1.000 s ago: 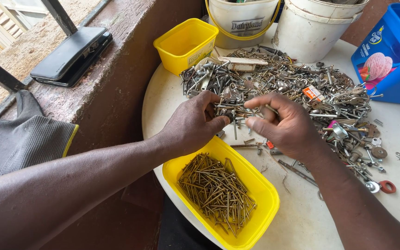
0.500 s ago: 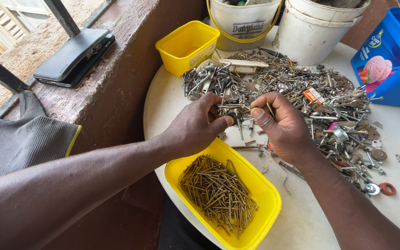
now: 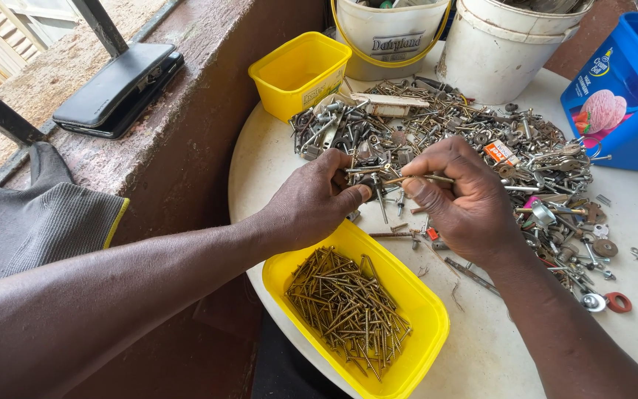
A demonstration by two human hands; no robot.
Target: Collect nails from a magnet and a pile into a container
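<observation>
We see a long brass screw [image 3: 416,178] lying level above the table [image 3: 496,347], pinched at its right end between thumb and forefinger of the right hand [image 3: 461,205]; its left tip meets the closed fingertips of the left hand [image 3: 311,207], which pinch small screws we cannot make out; the hardware pile [image 3: 467,140] lies just beyond; the yellow tub of screws [image 3: 354,314] sits below both hands.
</observation>
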